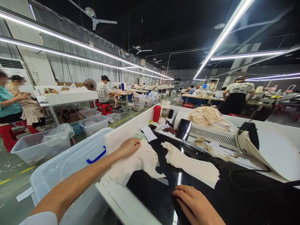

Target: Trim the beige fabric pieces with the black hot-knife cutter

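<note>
My left hand [129,147] reaches out over a heap of cream fabric pieces [140,161] at the table's left edge. Its fingers are closed in a pinch at the heap's far side, on a cream fabric piece; the fingertips are partly hidden. My right hand [197,203] rests on the glossy black tabletop [153,195], fingers stretched out and holding nothing. Beyond it and slightly to the right lies a stack of cream cut fabric [192,162], apart from both hands.
A white lamp-like device [248,137] and a vented white box [211,134] topped with folded fabric [208,117] line the back. A phone [184,128] leans there, near a red container [157,113]. Left stands a lidded plastic bin [77,156]. Co-workers sit and stand farther off.
</note>
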Available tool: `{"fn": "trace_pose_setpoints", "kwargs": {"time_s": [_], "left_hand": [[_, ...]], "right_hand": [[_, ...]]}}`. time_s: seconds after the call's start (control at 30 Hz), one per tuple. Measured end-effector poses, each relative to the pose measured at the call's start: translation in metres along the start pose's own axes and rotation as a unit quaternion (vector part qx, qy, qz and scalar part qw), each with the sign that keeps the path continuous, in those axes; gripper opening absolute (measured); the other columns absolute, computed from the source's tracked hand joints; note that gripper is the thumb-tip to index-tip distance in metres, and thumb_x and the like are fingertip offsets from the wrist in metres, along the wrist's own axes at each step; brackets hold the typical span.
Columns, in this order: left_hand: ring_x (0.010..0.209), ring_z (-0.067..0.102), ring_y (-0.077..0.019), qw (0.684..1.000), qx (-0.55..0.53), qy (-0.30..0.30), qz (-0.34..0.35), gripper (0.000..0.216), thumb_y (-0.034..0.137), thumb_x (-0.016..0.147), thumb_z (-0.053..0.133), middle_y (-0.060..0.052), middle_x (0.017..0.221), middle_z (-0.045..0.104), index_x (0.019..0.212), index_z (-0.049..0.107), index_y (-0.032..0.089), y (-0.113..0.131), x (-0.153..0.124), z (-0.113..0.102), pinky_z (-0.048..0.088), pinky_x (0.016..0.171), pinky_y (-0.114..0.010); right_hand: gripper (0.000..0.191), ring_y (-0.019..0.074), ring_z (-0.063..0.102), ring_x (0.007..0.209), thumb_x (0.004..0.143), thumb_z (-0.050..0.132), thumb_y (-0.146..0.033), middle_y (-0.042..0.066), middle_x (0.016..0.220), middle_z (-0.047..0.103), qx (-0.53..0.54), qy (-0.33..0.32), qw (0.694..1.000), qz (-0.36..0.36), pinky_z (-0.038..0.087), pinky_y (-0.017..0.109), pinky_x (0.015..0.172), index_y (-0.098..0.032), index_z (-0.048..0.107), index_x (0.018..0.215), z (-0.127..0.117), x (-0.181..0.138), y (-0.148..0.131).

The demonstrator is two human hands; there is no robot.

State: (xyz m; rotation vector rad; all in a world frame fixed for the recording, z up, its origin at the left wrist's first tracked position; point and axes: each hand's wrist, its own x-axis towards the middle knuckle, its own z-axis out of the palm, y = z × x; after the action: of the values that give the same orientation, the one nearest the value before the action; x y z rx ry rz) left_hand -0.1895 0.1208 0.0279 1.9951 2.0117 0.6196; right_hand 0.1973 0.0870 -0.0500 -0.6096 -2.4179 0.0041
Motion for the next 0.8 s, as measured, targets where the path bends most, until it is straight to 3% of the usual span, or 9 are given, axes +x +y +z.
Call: {"fn": "trace_pose_setpoints", "kwargs": {"time_s": [0.17, 0.37, 0.5, 0.6, 0.7, 0.8], "left_hand": [[0.120, 0.076, -0.0275, 0.999, 0.011, 0.012, -0.031, 0.036, 0.043, 0.114, 0.076, -0.012, 0.138, 0.074, 0.139, 0.073, 0.017, -0.007, 0.004, 0.004, 0.068, 0.104, -0.050], [0.118, 0.076, -0.0269, 0.999, -0.001, 0.020, -0.030, 0.035, 0.044, 0.114, 0.076, -0.011, 0.138, 0.075, 0.138, 0.074, 0.018, -0.005, 0.005, 0.007, 0.068, 0.103, -0.048], [0.110, 0.074, -0.0245, 0.998, -0.034, 0.057, -0.011, 0.024, 0.041, 0.114, 0.073, -0.008, 0.120, 0.076, 0.116, 0.075, 0.018, 0.003, 0.001, 0.000, 0.064, 0.102, -0.045], [0.096, 0.068, -0.0232, 0.993, -0.084, 0.077, 0.022, 0.021, 0.030, 0.111, 0.056, -0.005, 0.099, 0.073, 0.095, 0.066, 0.021, 0.017, -0.005, -0.008, 0.057, 0.094, -0.039], [0.086, 0.062, -0.0213, 0.985, -0.145, 0.062, 0.076, 0.016, 0.034, 0.103, 0.053, -0.001, 0.091, 0.069, 0.094, 0.060, 0.023, 0.041, -0.019, -0.015, 0.052, 0.084, -0.035], [0.085, 0.061, -0.0192, 0.970, -0.201, 0.007, 0.135, 0.022, 0.044, 0.098, 0.057, 0.000, 0.090, 0.068, 0.093, 0.059, 0.023, 0.073, -0.040, -0.015, 0.051, 0.081, -0.031]], "right_hand": [[0.026, 0.0228, 0.090, 0.104, 0.114, 0.059, -0.027, 0.004, 0.120, 0.089, -0.001, -0.023, 1.000, 0.009, 0.074, 0.029, 0.088, -0.035, 0.083, 0.121, 0.004, -0.004, 0.006], [0.027, 0.0235, 0.089, 0.110, 0.115, 0.059, -0.027, 0.006, 0.123, 0.088, 0.008, -0.043, 0.999, 0.008, 0.074, 0.030, 0.093, -0.035, 0.083, 0.124, 0.003, -0.006, 0.008], [0.029, 0.0240, 0.089, 0.108, 0.115, 0.057, -0.027, 0.007, 0.123, 0.088, 0.030, -0.052, 0.997, 0.040, 0.074, 0.032, 0.093, -0.033, 0.084, 0.122, 0.001, -0.005, 0.003], [0.028, 0.0247, 0.087, 0.117, 0.114, 0.060, -0.032, 0.007, 0.128, 0.087, 0.101, -0.052, 0.987, 0.110, 0.072, 0.035, 0.103, -0.035, 0.085, 0.124, -0.001, -0.002, -0.002], [0.034, 0.0291, 0.084, 0.125, 0.108, 0.068, -0.053, 0.010, 0.135, 0.086, 0.209, -0.012, 0.948, 0.242, 0.069, 0.042, 0.112, -0.033, 0.085, 0.129, -0.004, 0.007, -0.008], [0.069, 0.0346, 0.078, 0.138, 0.093, 0.077, -0.077, 0.014, 0.147, 0.081, 0.325, 0.042, 0.866, 0.377, 0.066, 0.046, 0.115, -0.030, 0.078, 0.143, -0.011, 0.022, -0.014]]}}
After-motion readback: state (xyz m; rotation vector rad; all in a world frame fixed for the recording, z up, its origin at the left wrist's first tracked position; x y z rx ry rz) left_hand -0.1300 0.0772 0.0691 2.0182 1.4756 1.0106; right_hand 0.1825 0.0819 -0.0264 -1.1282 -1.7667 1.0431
